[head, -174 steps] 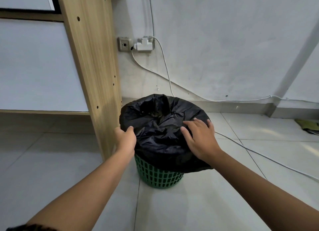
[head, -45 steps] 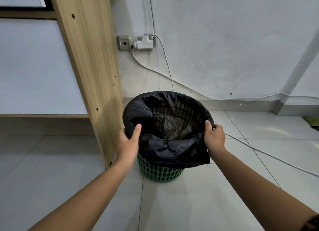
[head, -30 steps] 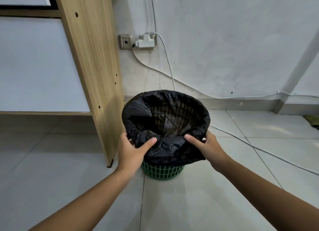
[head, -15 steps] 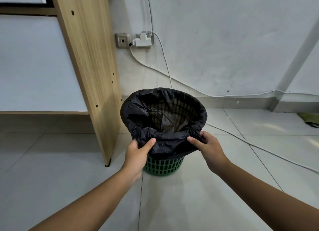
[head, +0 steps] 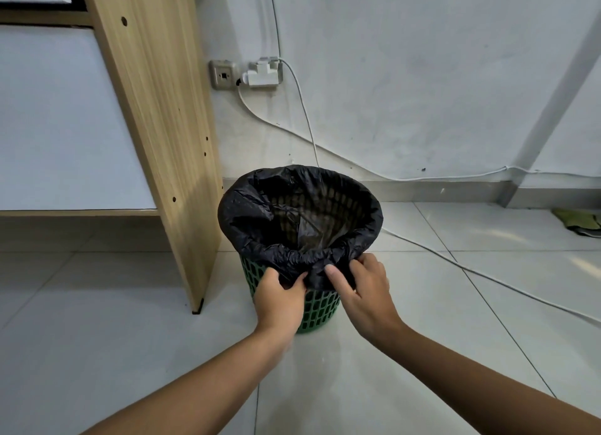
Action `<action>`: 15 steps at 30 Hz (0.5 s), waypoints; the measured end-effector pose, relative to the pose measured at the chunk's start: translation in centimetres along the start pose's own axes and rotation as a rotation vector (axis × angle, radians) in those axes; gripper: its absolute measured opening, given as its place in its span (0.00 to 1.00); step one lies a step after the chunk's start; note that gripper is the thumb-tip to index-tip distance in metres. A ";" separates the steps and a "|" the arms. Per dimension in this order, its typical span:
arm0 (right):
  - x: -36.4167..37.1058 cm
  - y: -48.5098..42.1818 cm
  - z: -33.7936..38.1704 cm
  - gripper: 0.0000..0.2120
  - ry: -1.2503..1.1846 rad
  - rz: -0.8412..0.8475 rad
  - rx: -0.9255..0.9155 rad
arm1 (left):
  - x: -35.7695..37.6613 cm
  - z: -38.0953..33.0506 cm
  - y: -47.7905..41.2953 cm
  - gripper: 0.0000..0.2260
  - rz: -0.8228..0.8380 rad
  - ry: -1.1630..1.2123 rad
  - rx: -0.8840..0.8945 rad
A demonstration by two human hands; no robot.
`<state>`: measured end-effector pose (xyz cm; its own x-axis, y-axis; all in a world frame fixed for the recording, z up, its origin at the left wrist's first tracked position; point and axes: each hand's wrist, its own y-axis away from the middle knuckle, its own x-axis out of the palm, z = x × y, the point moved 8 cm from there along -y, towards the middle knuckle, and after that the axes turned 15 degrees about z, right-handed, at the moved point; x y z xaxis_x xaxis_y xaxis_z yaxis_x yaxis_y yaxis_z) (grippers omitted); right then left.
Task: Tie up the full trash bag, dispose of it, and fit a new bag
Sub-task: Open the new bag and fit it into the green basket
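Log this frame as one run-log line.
stage: fitting new bag | left hand: pinches black trash bag overhang at near rim | right hand: pinches same overhang | green basket: upright, lined

The bin liner (head: 247, 220) was thin, crinkled black plastic with a soft sheen, fitted over a green plastic lattice bin (head: 320, 311), which stood on glossy pale floor tiles (head: 97, 353), beside a matt wood-grain panel (head: 156, 109) and before a matt, faintly scuffed wall (head: 406, 76).
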<state>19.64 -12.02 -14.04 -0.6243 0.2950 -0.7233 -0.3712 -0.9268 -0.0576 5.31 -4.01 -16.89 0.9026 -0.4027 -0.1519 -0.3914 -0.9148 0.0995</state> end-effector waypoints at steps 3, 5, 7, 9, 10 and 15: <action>-0.1 -0.5 -0.3 0.20 0.005 0.000 0.012 | 0.2 0.1 0.1 0.09 0.029 0.014 -0.001; -0.5 -0.9 -0.5 0.17 0.016 -0.029 0.016 | 0.4 0.0 0.4 0.10 0.067 0.046 -0.001; -0.9 -0.9 -0.4 0.11 0.035 -0.067 0.004 | 1.0 -0.2 0.8 0.10 0.152 0.150 -0.001; -1.4 -0.8 -0.3 0.06 0.069 -0.107 -0.009 | 1.6 -0.4 1.1 0.10 0.231 0.200 0.009; -1.6 -0.8 -0.2 0.05 0.078 -0.123 -0.017 | 1.7 -0.5 1.2 0.10 0.233 0.180 0.014; -1.3 -0.3 0.1 0.04 -0.033 -0.140 -0.070 | 1.2 -0.3 0.7 0.10 0.077 0.055 -0.046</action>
<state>20.52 -12.11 -13.02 -0.5922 0.4289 -0.6822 -0.4085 -0.8895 -0.2047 6.20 -5.10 -16.73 0.8794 -0.4679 -0.0877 -0.4520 -0.8785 0.1544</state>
